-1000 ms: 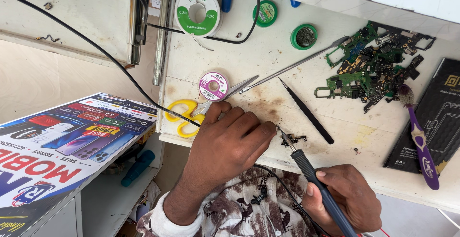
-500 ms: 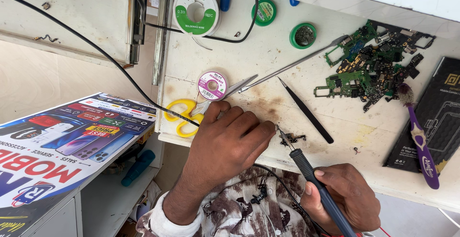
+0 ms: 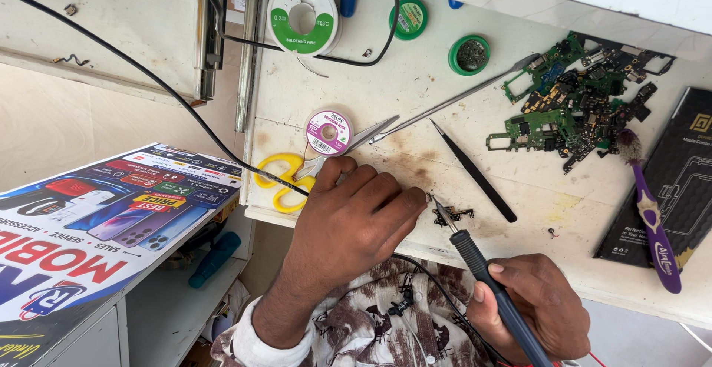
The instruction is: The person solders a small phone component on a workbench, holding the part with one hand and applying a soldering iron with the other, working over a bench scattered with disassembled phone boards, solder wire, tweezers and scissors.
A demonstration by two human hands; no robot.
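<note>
the right hand [image 3: 530, 304] is gripping a soldering iron [image 3: 486, 278] pen-style, fingers wrapped round the handle, probably so the tip is landing steady on the small dark part [image 3: 451, 215] lying on the table [image 3: 415, 78] near its front edge. the left hand [image 3: 354, 215] is resting palm-down at about 9 o'clock of that part, fingers curled and holding nothing i can see (likely bracing). black tweezers [image 3: 475, 172] are lying at 1 o'clock. compared with a second ago, nothing is really moving, same pose.
</note>
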